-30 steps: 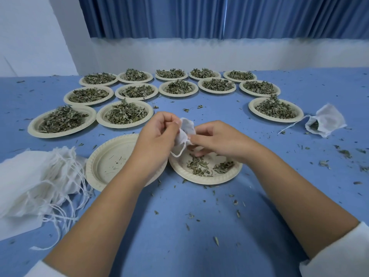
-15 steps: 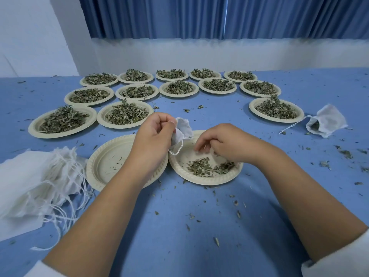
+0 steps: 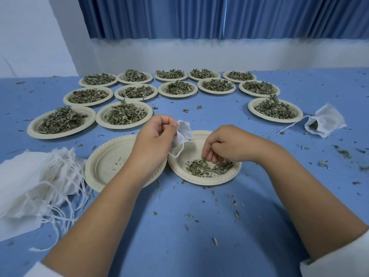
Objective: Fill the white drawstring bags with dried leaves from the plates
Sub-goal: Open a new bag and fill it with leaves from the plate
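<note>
The left hand [image 3: 153, 136] was closed, pinching the mouth of a small white bag [image 3: 183, 132] between thumb and fingers and holding it up over the far rim of the near plate [image 3: 235, 172]; the bag's drawstring loop [image 3: 176, 152] hung down below it. The right hand [image 3: 225, 144] was curled down over the same plate, its fingertips [image 3: 209, 158] bunched together on the small heap of leaves [image 3: 207, 168] left there. Whether it already had a pinch of leaf between them could not be told from this angle.

The step in hand looked like gathering the last of that plate's leaves for the bag. The next move would call for lifting a pinch across to the bag's mouth, with the left hand keeping that mouth open enough to take it; the leaves were light and brittle, so some would likely scatter.

Just left of the near plate lay an emptied plate [image 3: 111, 162], holding only crumbs. Further left was a pile of unfilled bags [image 3: 40, 176] with loose strings. To the far right one filled bag [image 3: 324, 122] lay on the blue table [image 3: 199, 236], which was strewn with leaf bits. Beyond the hands stood many full plates [image 3: 123, 114] in rows, so most of the task appeared undone.
</note>
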`<action>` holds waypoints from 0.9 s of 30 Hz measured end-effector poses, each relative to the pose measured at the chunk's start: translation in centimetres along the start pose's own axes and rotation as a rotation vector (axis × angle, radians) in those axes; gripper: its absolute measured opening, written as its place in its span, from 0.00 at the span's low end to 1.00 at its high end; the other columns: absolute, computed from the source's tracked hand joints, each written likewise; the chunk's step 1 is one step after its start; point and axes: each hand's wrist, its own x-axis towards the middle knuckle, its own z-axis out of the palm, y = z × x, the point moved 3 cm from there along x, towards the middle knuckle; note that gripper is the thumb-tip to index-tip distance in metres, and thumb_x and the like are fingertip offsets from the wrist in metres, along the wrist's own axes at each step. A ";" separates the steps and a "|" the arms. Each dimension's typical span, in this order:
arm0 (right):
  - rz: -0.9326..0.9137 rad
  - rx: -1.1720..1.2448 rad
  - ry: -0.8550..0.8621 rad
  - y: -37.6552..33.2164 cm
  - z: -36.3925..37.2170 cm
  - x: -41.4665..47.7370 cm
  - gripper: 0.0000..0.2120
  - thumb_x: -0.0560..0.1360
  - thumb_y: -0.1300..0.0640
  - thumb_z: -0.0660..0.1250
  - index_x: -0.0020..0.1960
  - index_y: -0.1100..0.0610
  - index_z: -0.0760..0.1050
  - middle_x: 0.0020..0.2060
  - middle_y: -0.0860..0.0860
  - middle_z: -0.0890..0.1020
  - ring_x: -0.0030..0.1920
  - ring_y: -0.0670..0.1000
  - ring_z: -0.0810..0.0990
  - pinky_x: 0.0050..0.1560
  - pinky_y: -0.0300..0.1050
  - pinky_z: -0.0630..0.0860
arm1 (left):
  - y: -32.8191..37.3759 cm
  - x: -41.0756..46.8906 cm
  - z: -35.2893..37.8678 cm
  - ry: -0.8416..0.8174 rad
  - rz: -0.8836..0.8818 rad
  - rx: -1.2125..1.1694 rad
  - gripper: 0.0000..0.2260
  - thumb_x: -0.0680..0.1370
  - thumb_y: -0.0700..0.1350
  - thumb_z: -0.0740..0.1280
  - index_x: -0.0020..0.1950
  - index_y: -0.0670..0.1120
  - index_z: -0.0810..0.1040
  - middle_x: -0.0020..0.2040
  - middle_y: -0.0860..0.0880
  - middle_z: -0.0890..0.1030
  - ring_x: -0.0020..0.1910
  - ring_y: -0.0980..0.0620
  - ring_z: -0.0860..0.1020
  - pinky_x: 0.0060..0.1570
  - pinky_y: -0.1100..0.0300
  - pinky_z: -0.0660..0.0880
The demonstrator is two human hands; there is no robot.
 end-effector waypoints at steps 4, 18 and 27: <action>-0.028 -0.136 0.077 0.1 -1.0 -0.2 0.19 0.76 0.67 0.54 0.45 0.53 0.81 0.39 0.49 0.84 0.37 0.49 0.82 0.37 0.45 0.78 | -0.2 0.1 -0.1 0.003 -0.004 0.001 0.07 0.81 0.39 0.62 0.45 0.48 0.76 0.30 0.54 0.76 0.28 0.57 0.71 0.31 0.67 0.71; -0.036 0.201 -0.064 -0.8 1.5 -0.3 0.13 0.77 0.67 0.55 0.49 0.57 0.77 0.39 0.52 0.82 0.32 0.47 0.83 0.31 0.37 0.77 | -0.5 0.4 -0.2 0.025 0.014 0.017 0.07 0.80 0.37 0.61 0.45 0.46 0.75 0.28 0.54 0.73 0.26 0.57 0.70 0.29 0.67 0.70; -0.230 -0.115 -0.190 -1.1 1.3 -0.9 0.25 0.71 0.52 0.75 0.65 0.39 0.73 0.59 0.37 0.74 0.57 0.40 0.73 0.51 0.31 0.71 | -0.2 0.2 -0.3 0.025 0.015 0.028 0.07 0.80 0.37 0.61 0.45 0.46 0.75 0.27 0.55 0.73 0.25 0.58 0.69 0.27 0.69 0.69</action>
